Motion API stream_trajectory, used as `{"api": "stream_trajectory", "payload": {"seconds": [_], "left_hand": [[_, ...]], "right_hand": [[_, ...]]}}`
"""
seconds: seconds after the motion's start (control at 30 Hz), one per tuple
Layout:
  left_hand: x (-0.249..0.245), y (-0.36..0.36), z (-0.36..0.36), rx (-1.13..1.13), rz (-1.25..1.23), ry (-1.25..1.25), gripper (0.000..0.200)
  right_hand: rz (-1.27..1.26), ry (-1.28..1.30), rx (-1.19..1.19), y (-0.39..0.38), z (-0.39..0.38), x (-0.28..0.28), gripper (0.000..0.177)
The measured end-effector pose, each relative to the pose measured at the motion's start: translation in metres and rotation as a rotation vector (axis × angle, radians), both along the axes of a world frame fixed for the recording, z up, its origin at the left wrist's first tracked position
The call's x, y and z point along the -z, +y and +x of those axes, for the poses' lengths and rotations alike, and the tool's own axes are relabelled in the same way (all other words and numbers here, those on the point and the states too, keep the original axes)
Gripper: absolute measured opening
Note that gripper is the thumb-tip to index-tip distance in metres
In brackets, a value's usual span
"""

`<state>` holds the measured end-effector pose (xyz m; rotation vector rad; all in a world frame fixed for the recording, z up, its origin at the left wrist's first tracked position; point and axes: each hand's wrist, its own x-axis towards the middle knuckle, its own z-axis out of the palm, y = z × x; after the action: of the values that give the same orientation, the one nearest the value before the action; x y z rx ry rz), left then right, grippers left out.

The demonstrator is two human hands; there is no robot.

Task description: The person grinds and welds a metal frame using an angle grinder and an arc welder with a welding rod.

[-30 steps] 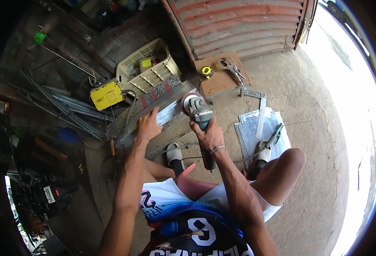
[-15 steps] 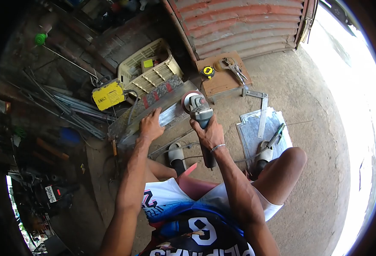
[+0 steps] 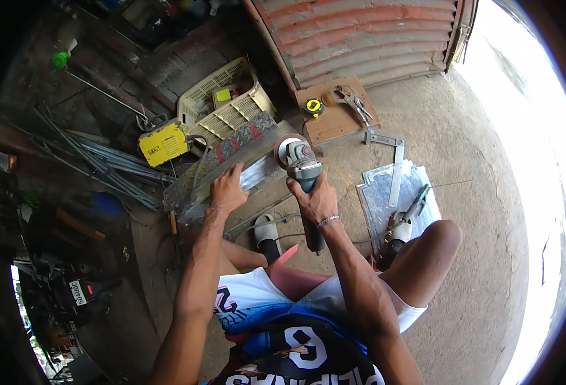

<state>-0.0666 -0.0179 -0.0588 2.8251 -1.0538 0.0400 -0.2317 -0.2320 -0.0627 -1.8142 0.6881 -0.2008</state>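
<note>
My right hand (image 3: 316, 200) is wrapped around the body of an angle grinder (image 3: 304, 168). The grinder's round disc (image 3: 287, 151) meets the right end of a long, shiny sheet-metal piece (image 3: 257, 172). My left hand (image 3: 230, 188) grips that piece near its middle, fingers over the top and thumb at the near edge. Underneath the metal lies a worn support with red marks (image 3: 237, 142), partly covered. A cord runs from the grinder's rear end past my feet.
A small wooden stand (image 3: 334, 125) holds a tape measure (image 3: 312, 108) and locking pliers (image 3: 353, 102). Flat sheet metal (image 3: 376, 192) lies on the right, with a metal square (image 3: 395, 176) and a green-handled tool (image 3: 416, 202). A yellow DeWalt case (image 3: 163, 144) and cream crate (image 3: 238, 112) stand behind.
The grinder and both hands stay nearly in place. Small sparks now show near my right foot, and my right knee has shifted very slightly.
</note>
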Motion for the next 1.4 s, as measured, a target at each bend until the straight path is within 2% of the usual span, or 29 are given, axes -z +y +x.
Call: {"api": "stream_trajectory", "payload": {"seconds": [0.33, 0.57, 0.67, 0.73, 1.1, 1.4], "left_hand": [[0.002, -0.001, 0.000, 0.012, -0.029, -0.027, 0.072], [0.002, -0.001, 0.005, 0.026, -0.045, -0.058, 0.071], [-0.001, -0.002, 0.009, -0.015, 0.009, 0.007, 0.073], [-0.003, -0.002, 0.011, 0.018, -0.048, -0.020, 0.070], [-0.002, -0.003, 0.005, 0.017, -0.038, -0.020, 0.069], [0.001, -0.002, 0.005, 0.029, -0.032, -0.025, 0.071]], "right_hand": [[0.044, 0.016, 0.006, -0.002, -0.001, -0.003, 0.080], [0.072, -0.057, 0.144, -0.001, -0.004, 0.008, 0.077], [0.091, -0.002, 0.090, 0.006, -0.016, 0.005, 0.078], [0.100, 0.040, 0.027, 0.011, -0.021, 0.003, 0.079], [0.004, 0.019, 0.037, 0.000, 0.000, -0.005, 0.076], [0.044, 0.018, 0.035, 0.007, -0.006, -0.001, 0.079]]}}
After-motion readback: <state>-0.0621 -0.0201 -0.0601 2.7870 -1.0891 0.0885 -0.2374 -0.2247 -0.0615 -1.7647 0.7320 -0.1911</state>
